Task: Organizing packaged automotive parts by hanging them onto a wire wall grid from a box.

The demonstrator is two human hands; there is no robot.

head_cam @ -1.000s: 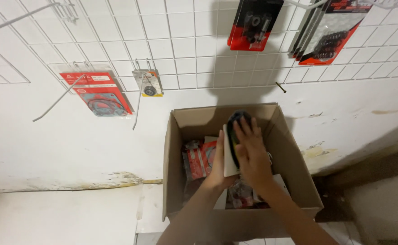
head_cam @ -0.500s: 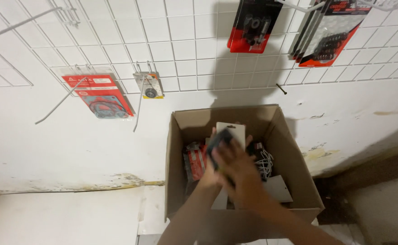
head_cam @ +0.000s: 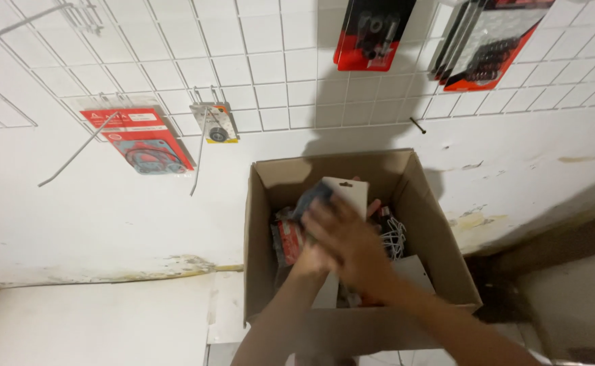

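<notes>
An open cardboard box (head_cam: 446,230) stands against the white wall. Both my hands reach into it. My right hand (head_cam: 351,240) grips a white-backed card package (head_cam: 346,191) with a dark part on it, raised near the box's back wall. My left hand (head_cam: 307,263) lies mostly hidden under the right one, and its grip cannot be made out. Red packages (head_cam: 286,238) and a bundle of white wire hooks (head_cam: 395,237) lie inside the box.
A white wire grid (head_cam: 263,61) covers the wall, with long hooks sticking out. On it hang a red gasket pack (head_cam: 141,139), a small pack (head_cam: 216,125) and red-and-black packs (head_cam: 372,34) (head_cam: 490,44). A white panel (head_cam: 94,325) lies left of the box.
The card package has come up from deep in the box toward its back wall. My right hand has shifted left over it, covering my left hand.
</notes>
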